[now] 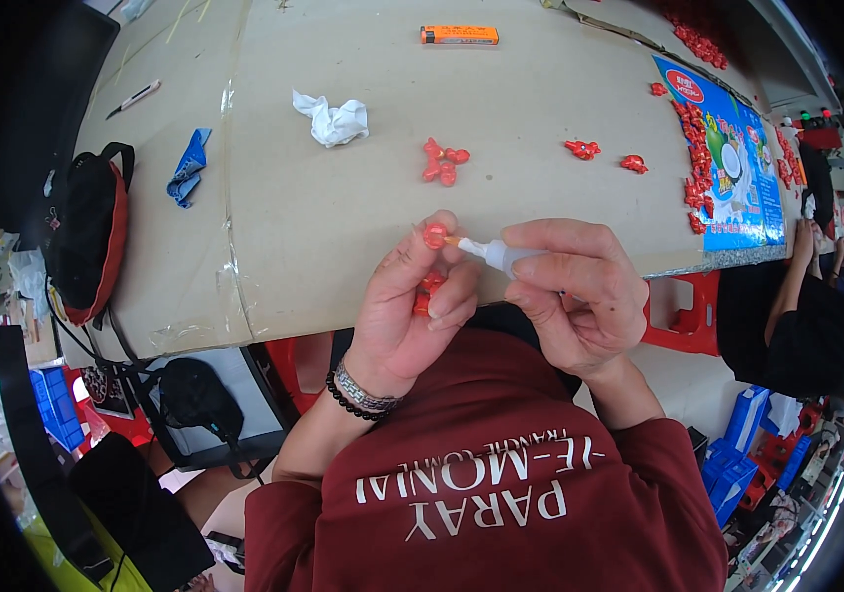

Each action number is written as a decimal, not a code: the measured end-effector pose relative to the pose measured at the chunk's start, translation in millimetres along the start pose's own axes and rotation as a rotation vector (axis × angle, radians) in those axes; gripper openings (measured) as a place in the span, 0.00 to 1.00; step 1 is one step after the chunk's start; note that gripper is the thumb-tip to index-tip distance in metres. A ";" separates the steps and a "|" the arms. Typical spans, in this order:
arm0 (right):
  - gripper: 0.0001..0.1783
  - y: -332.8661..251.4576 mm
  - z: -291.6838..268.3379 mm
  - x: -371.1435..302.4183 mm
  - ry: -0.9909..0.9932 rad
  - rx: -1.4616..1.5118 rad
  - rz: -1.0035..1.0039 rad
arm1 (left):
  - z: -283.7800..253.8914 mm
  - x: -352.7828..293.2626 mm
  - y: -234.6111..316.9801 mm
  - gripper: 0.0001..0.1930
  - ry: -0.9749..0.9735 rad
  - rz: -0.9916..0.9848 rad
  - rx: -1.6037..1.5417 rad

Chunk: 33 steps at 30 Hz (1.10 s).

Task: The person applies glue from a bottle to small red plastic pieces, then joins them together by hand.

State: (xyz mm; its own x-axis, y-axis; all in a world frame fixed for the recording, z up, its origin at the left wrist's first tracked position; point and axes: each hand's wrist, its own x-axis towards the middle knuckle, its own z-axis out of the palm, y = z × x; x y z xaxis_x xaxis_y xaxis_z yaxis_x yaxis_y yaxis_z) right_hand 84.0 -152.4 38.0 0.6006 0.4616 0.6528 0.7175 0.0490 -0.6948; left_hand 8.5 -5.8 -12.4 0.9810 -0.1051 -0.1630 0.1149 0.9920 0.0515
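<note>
Tan tabletop (323,227): left hand (400,311) pinches red piece (434,235) above near edge; right hand (580,291) grips white bottle (499,256), tip at piece. Piece mid-work; loose red pieces (446,163) ahead, done or pending unclear.

A small, glossy red piece (435,236) sits at the tip of a whitish bottle (497,255) (pointing left).

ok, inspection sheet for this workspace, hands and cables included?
Surface: tan table, taped seams.
Job's things: red piece, white bottle with its tip at it; loose red pieces on the table and blue sheet.
Clutter: white tissue, blue wrapper, orange box, slim pen-like tool, black-and-red bag.
Hands: left hand pinches the red piece; right hand grips the bottle.
Cables: nothing certain; dark straps hang beside the bag.
Surroundings: red stool, blue bins, person in black.
</note>
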 end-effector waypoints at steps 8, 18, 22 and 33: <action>0.12 1.4 -0.2 0.6 -0.005 -0.006 -0.010 | 1.0 -0.3 -0.2 0.11 0.008 -0.001 0.012; 0.12 -0.1 -0.5 1.3 -0.013 -0.008 -0.006 | 0.8 0.0 0.0 0.11 0.014 -0.003 -0.003; 0.12 1.5 -0.2 2.5 -0.009 -0.024 -0.025 | 1.1 -0.4 0.0 0.11 0.013 0.000 0.008; 0.13 0.1 -0.2 3.4 -0.007 -0.068 -0.058 | -0.2 -0.3 0.7 0.09 0.016 -0.006 0.011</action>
State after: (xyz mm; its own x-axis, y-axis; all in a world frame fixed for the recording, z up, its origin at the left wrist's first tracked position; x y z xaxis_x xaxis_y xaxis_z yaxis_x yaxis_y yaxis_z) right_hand 86.2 -150.9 40.2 0.5554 0.4659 0.6888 0.7733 0.0152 -0.6338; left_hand 8.3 -5.1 -12.5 0.9777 -0.1099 -0.1787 0.1226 0.9905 0.0616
